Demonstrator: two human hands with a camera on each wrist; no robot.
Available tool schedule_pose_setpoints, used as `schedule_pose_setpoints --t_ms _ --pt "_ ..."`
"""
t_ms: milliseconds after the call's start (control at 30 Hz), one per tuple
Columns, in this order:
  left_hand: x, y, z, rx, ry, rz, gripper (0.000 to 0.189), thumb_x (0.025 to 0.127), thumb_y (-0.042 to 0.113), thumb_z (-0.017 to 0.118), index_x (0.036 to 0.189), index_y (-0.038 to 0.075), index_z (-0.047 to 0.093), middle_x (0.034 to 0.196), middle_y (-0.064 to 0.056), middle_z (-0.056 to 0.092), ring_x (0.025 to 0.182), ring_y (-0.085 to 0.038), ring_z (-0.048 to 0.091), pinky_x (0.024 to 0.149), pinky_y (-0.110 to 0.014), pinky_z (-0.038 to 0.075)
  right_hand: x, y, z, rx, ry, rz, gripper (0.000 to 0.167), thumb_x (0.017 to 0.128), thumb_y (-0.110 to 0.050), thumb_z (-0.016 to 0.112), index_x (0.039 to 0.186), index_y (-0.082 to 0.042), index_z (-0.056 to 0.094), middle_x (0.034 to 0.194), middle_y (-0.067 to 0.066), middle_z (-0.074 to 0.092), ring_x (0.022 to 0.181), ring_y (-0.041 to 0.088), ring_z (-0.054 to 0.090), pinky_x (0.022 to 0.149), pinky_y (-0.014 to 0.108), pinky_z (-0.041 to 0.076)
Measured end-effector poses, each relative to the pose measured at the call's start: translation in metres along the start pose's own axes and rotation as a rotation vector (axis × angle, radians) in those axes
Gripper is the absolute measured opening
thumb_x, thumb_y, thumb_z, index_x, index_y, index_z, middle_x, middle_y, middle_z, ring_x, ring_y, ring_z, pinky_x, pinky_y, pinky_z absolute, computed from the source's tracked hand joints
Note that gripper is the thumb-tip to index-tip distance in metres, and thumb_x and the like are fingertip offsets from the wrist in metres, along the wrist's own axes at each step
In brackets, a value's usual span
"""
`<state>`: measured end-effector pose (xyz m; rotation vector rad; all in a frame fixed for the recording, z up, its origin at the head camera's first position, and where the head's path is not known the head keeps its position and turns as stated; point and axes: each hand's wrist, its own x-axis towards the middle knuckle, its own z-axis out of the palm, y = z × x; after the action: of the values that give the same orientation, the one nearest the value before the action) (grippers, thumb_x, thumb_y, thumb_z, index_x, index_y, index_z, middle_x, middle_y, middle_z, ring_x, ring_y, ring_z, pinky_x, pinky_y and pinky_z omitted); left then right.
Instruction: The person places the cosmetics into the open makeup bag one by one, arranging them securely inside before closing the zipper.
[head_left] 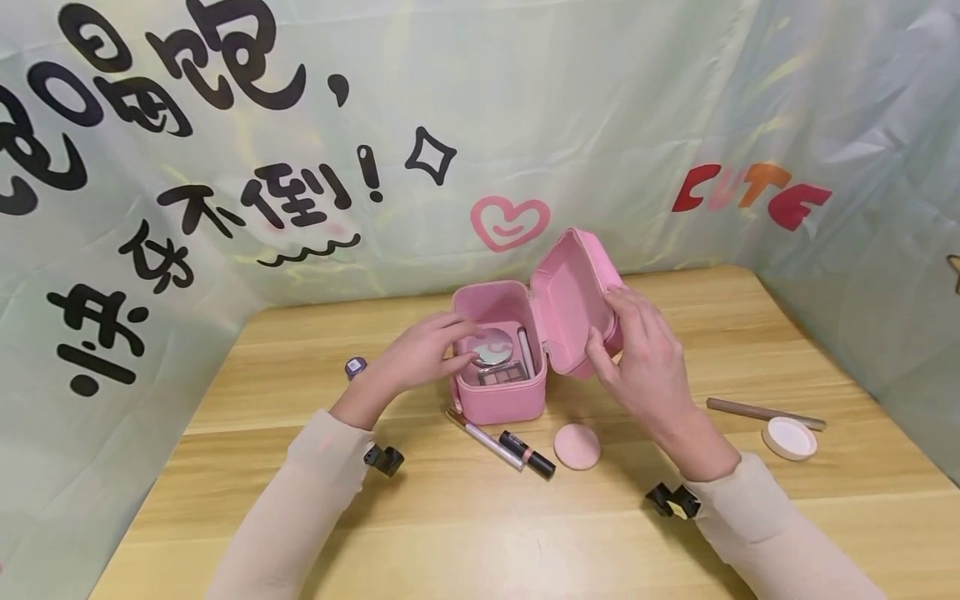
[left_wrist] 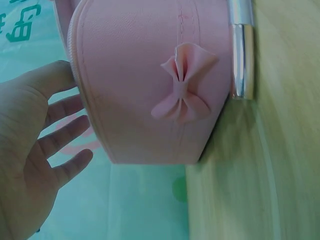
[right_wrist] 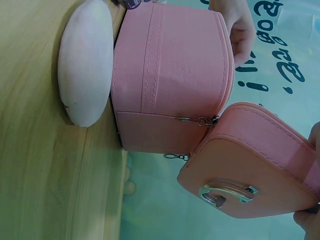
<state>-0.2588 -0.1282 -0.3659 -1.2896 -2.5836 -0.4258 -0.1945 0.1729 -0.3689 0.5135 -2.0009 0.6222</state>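
Note:
A pink cosmetic case (head_left: 501, 407) stands unzipped at the back of the table, its lid (head_left: 572, 304) swung to the right. My right hand (head_left: 647, 362) grips the lid's edge between thumb and fingers. Over the case's left rim reaches my left hand (head_left: 423, 354), fingers spread and relaxed; the left wrist view shows nothing held in it. Inside lie a round shiny compact (head_left: 492, 350), a small palette (head_left: 502, 374) and a slim pale tube (head_left: 526, 352). A bow (left_wrist: 182, 90) decorates the case's side. On the lid's top is a metal handle (right_wrist: 225, 194).
In front of the case lie a silver makeup brush (head_left: 487, 442), a black-capped lip tube (head_left: 528, 456) and a pink puff (head_left: 577, 447). Rightward are a brown stick (head_left: 765, 412) and a round white lid (head_left: 790, 438). A purple-capped item (head_left: 356, 367) sits left. A printed curtain (head_left: 600, 125) hangs behind.

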Motion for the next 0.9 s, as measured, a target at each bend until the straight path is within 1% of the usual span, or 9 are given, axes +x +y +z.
schedule_pose_setpoints --t_ms 100,200,300,500,700,900 --pt "-0.009 -0.002 -0.002 -0.001 0.023 -0.029 0.034 0.092 0.023 0.069 0.124 0.011 0.066 0.122 -0.007 0.063 0.115 -0.025 0.056 0.103 -0.042 0.044 0.001 0.000 0.000 -0.003 0.002 0.001 0.047 0.089 -0.027 0.051 0.121 0.007 0.059 0.125 0.020 0.061 0.117 0.035 0.057 0.093 0.057 0.049" --pt "-0.018 -0.005 -0.003 -0.008 0.059 -0.033 0.033 0.092 0.022 0.069 0.122 0.011 0.066 0.122 -0.007 0.063 0.119 -0.027 0.055 0.105 -0.043 0.042 0.001 0.000 0.000 -0.001 0.004 0.005 0.047 0.089 -0.027 0.051 0.121 0.006 0.060 0.124 0.020 0.062 0.117 0.035 0.057 0.093 0.057 0.049" --pt "-0.028 -0.008 -0.005 -0.010 0.080 -0.038 0.032 0.092 0.024 0.069 0.121 0.011 0.066 0.121 -0.006 0.063 0.119 -0.026 0.055 0.105 -0.042 0.041 0.001 0.000 0.001 -0.001 0.006 0.008 0.047 0.090 -0.027 0.050 0.121 0.006 0.059 0.124 0.020 0.062 0.117 0.035 0.057 0.094 0.056 0.049" --pt "-0.045 -0.013 -0.008 -0.003 0.101 -0.070 0.034 0.093 0.030 0.067 0.121 0.011 0.066 0.120 -0.006 0.062 0.117 -0.026 0.055 0.105 -0.043 0.041 0.000 0.000 0.001 -0.001 0.005 0.011 0.046 0.090 -0.027 0.051 0.121 0.006 0.059 0.125 0.020 0.061 0.118 0.035 0.057 0.094 0.056 0.048" --pt "-0.059 -0.019 -0.011 0.002 0.127 -0.096 0.036 0.091 0.027 0.071 0.121 0.009 0.065 0.121 -0.009 0.061 0.116 -0.029 0.055 0.104 -0.045 0.041 0.000 -0.001 0.001 0.000 0.006 0.017 0.046 0.089 -0.027 0.051 0.121 0.006 0.060 0.125 0.019 0.061 0.118 0.034 0.057 0.094 0.057 0.048" --pt "-0.074 -0.026 -0.013 0.003 0.125 -0.141 0.039 0.090 0.027 0.072 0.124 0.009 0.064 0.123 -0.011 0.059 0.119 -0.030 0.053 0.105 -0.047 0.040 0.001 -0.001 0.001 -0.017 0.011 0.005 0.047 0.089 -0.027 0.051 0.120 0.007 0.059 0.123 0.021 0.062 0.117 0.036 0.057 0.092 0.058 0.049"
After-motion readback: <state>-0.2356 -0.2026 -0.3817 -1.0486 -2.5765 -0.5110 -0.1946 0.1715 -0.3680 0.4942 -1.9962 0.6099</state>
